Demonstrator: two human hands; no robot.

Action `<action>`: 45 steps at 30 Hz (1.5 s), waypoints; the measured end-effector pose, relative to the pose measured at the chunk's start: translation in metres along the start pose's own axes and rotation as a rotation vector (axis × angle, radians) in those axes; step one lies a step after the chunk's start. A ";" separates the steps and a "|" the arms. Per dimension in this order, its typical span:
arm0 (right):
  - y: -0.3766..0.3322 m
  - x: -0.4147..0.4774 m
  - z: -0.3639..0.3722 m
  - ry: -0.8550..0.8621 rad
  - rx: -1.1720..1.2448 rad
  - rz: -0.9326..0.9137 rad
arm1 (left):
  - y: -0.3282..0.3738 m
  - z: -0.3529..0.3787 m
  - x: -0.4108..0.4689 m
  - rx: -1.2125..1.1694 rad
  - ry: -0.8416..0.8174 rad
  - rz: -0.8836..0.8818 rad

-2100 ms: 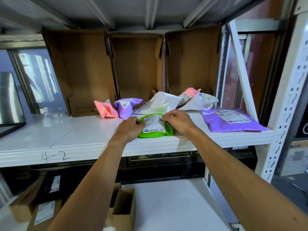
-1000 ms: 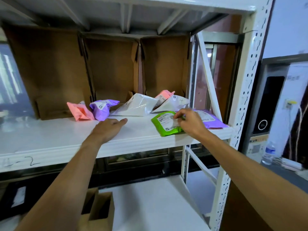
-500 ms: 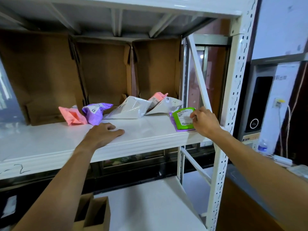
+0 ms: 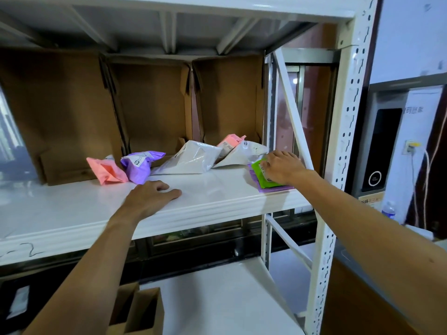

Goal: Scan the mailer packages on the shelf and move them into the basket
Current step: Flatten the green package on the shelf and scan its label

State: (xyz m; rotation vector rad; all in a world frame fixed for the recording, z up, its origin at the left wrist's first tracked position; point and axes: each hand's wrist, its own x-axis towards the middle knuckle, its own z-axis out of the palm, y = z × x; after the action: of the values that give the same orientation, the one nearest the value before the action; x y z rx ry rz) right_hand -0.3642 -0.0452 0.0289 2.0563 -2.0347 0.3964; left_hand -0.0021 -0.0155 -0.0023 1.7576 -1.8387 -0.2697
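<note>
My right hand (image 4: 281,167) grips a green mailer (image 4: 260,174) with a white label, lying on top of a flat purple mailer (image 4: 273,189) at the right end of the white shelf (image 4: 193,204). My left hand (image 4: 150,199) rests palm down on the shelf near its front edge, holding nothing. Behind it lie a pink mailer (image 4: 106,170), a small purple mailer (image 4: 140,166), a large white mailer (image 4: 191,159), another white mailer (image 4: 244,153) and a pink one (image 4: 229,142) tucked behind. No basket or scanner is in view.
Three open cardboard boxes (image 4: 154,105) stand on their sides at the back of the shelf. A white perforated upright post (image 4: 338,165) and a diagonal brace (image 4: 290,112) bound the right end. A lower shelf (image 4: 217,298) holds small cardboard boxes (image 4: 137,310). A water bottle (image 4: 389,210) stands at right.
My right hand slid the green mailer rightward onto the flat purple mailer. My left hand let go of it and settled flat on the shelf. My view turned right.
</note>
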 end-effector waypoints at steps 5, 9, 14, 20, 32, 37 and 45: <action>0.009 0.018 0.018 -0.166 0.038 -0.008 | -0.001 0.000 0.002 0.001 -0.010 0.006; 0.014 0.021 0.037 -0.161 0.065 0.015 | -0.003 0.003 0.006 0.026 -0.013 0.017; 0.015 0.022 0.038 -0.177 0.062 -0.018 | -0.002 0.005 0.008 0.038 -0.012 0.020; 0.015 0.023 0.040 -0.183 0.057 -0.025 | -0.004 0.005 0.009 0.044 -0.003 0.020; 0.009 0.009 0.040 0.021 -0.068 -0.112 | -0.001 0.005 0.005 0.030 0.002 0.004; 0.015 0.019 0.043 -0.098 -0.038 -0.099 | -0.001 0.004 0.004 0.024 -0.008 -0.001; 0.019 0.023 0.044 -0.148 -0.092 -0.129 | -0.001 0.002 0.004 0.034 -0.038 -0.005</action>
State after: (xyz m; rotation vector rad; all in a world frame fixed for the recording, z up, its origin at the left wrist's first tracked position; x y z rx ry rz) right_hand -0.3811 -0.0825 -0.0048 2.2036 -1.9442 0.1281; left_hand -0.0019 -0.0197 -0.0036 1.7919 -1.8762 -0.2774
